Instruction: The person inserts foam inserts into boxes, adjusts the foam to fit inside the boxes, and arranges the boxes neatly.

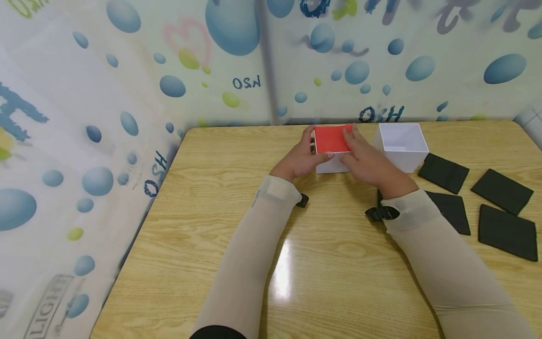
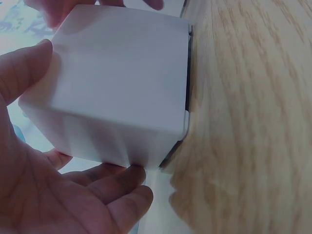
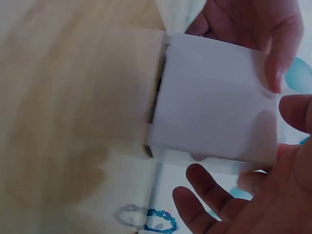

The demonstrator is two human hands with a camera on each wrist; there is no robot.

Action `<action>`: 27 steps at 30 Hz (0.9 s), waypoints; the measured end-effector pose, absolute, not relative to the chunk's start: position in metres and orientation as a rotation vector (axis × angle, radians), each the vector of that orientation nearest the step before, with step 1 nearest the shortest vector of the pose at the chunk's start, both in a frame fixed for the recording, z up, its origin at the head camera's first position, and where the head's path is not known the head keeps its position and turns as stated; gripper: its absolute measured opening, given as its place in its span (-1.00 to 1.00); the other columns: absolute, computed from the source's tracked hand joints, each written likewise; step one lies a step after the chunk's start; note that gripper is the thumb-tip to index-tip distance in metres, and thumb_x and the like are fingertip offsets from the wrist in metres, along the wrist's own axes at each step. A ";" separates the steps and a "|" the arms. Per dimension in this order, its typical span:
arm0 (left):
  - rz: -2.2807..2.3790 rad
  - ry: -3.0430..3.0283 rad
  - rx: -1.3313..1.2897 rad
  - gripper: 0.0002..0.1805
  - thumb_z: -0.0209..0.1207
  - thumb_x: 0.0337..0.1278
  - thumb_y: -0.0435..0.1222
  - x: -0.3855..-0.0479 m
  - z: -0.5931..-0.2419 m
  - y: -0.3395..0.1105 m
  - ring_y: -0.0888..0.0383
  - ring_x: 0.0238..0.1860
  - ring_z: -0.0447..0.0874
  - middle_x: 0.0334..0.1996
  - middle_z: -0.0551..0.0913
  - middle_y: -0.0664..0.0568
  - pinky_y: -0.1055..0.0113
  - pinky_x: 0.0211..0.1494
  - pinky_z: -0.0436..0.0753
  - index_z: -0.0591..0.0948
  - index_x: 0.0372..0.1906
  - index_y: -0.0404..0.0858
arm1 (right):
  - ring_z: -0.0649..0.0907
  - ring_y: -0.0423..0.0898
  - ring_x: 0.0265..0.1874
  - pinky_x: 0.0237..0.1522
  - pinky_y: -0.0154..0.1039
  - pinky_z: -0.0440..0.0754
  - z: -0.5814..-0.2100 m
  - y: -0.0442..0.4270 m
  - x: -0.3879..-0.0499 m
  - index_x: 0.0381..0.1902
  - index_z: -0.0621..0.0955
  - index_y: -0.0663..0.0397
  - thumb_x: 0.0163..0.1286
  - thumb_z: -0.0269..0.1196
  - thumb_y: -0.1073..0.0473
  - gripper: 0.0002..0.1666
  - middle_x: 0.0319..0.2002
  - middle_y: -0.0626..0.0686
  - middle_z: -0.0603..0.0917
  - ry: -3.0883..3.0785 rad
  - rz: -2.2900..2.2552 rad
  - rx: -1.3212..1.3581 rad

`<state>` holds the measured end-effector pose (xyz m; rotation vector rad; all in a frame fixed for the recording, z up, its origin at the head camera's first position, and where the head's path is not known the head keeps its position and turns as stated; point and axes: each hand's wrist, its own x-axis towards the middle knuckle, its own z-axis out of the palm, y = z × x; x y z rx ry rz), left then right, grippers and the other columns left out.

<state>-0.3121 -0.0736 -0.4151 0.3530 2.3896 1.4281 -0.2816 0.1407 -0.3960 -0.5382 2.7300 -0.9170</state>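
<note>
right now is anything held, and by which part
The red-topped white box: the left hand holds its left side and near face; whether the right hand grips its right side is unclear.

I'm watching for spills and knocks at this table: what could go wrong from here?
The right hand is right beside the open white box, so drawing back might bump it. The right sleeve overlaps one black pad in the head view and could drag it. The left hand holds the red-topped white box; uneven pressure might tilt it.
</note>
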 end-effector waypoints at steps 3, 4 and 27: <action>1.417 2.394 0.352 0.07 0.29 0.42 -0.03 -0.312 -0.415 -0.073 0.04 0.51 0.35 0.58 0.26 0.04 0.16 0.53 0.45 -0.20 0.71 0.06 | -0.21 0.17 0.71 0.63 0.29 0.01 -0.399 0.140 -0.282 0.71 -0.18 0.17 0.67 -0.12 -0.05 -0.12 0.69 0.03 -0.50 2.744 -0.895 -0.547; 1.414 2.395 0.351 0.07 0.29 0.42 -0.03 -0.312 -0.414 -0.073 0.04 0.51 0.35 0.58 0.26 0.03 0.15 0.53 0.45 -0.20 0.71 0.07 | -0.19 0.18 0.71 0.63 0.29 0.02 -0.399 0.139 -0.282 0.71 -0.18 0.17 0.67 -0.11 -0.05 -0.11 0.69 0.04 -0.50 2.750 -0.888 -0.549; 1.415 2.406 0.373 0.10 0.29 0.41 -0.01 -0.312 -0.416 -0.074 0.02 0.53 0.34 0.59 0.27 0.01 0.13 0.53 0.45 -0.22 0.72 -0.01 | -0.01 0.30 0.68 0.54 0.54 -0.14 -0.391 0.116 -0.269 0.66 0.16 0.29 0.47 0.20 0.08 -0.08 0.69 0.31 0.03 2.917 -0.338 -0.697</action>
